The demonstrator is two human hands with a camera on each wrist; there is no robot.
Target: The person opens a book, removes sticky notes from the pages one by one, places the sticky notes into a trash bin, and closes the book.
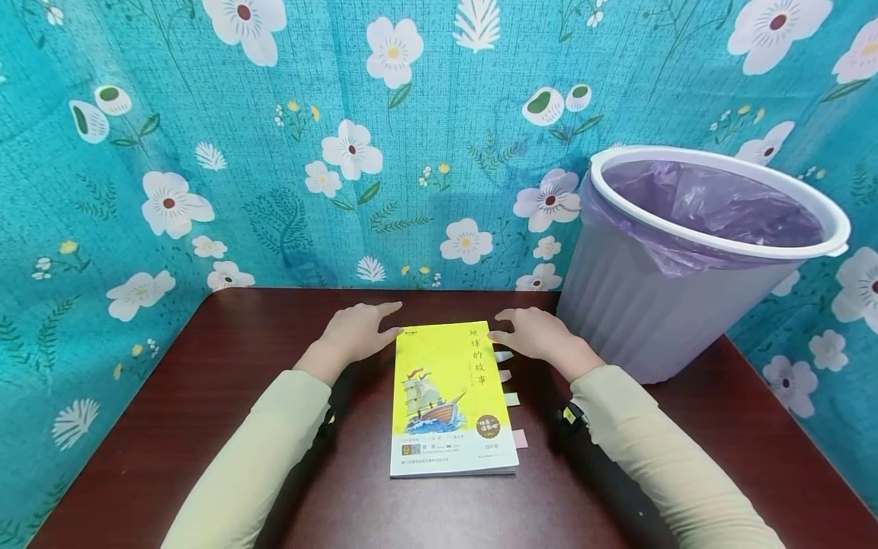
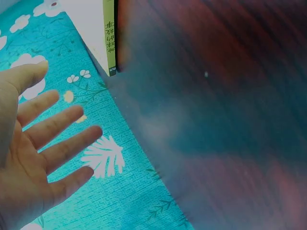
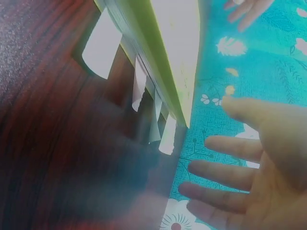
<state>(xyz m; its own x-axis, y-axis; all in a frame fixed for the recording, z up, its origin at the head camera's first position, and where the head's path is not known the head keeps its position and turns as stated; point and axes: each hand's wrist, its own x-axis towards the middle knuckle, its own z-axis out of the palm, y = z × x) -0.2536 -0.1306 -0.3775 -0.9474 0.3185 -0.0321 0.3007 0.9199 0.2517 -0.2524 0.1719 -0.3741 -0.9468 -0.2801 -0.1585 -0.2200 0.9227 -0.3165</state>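
Note:
A yellow paperback book (image 1: 449, 381) with a sailing ship on its cover lies flat on the dark wooden table, cover up. Several paper tabs (image 1: 512, 399) stick out from its right edge. By the book's upper left corner is my left hand (image 1: 357, 329), its thumb tip close to the corner. My right hand (image 1: 538, 333) is at the upper right corner, thumb likewise near the edge. Both wrist views show straight, spread fingers with nothing held; the left wrist view shows the book's spine (image 2: 111, 40). Whether either thumb touches the book, I cannot tell.
A grey waste bin (image 1: 645, 297) with a purple liner bag (image 1: 713, 202) stands at the table's back right, just beyond my right hand. Blue flowered cloth (image 1: 274, 152) hangs behind the table (image 1: 226, 366) along its back edge.

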